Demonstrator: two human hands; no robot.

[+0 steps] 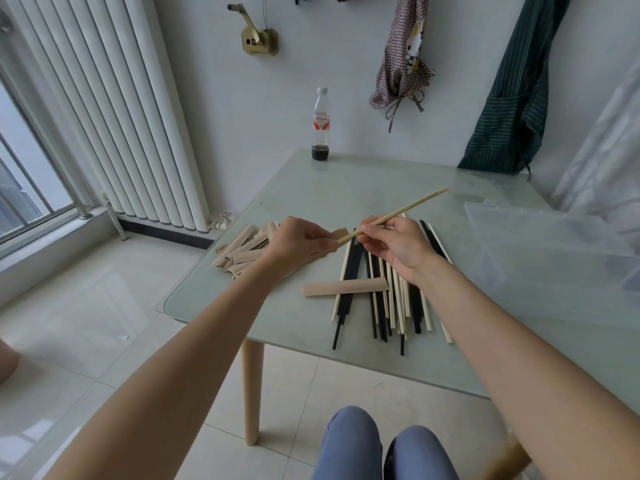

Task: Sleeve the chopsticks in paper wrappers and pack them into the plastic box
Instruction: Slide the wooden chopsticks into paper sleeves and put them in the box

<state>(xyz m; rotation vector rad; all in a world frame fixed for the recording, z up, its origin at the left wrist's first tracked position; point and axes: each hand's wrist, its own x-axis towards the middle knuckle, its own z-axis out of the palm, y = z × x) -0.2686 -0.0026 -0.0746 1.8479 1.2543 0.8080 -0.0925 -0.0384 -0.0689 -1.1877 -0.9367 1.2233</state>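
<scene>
The right hand [394, 247] pinches a pale wooden chopstick [398, 213] near its lower end, its grip clamped on the stick, which slants up and away toward the far right. The lower tip of that stick meets the open mouth of a tan paper wrapper [337, 234], which the left hand [298, 244] holds with fingers curled round it; most of the wrapper is hidden in that grip. Both hands hover above the glass surface [311, 195].

Taking the loose pile of chopsticks [384, 296] as the landmark: it lies on the surface directly under the right hand, black and pale sticks mixed and fanned toward the near edge. A single wrapper [344, 287] lies across the pile's left side, touching it. The heap of paper wrappers [242, 252] sits to the pile's left, beneath the left wrist. The clear plastic box [554, 251] stands to the pile's right, nearby. A bottle [321, 124] stands well beyond the pile, at the far edge.
</scene>
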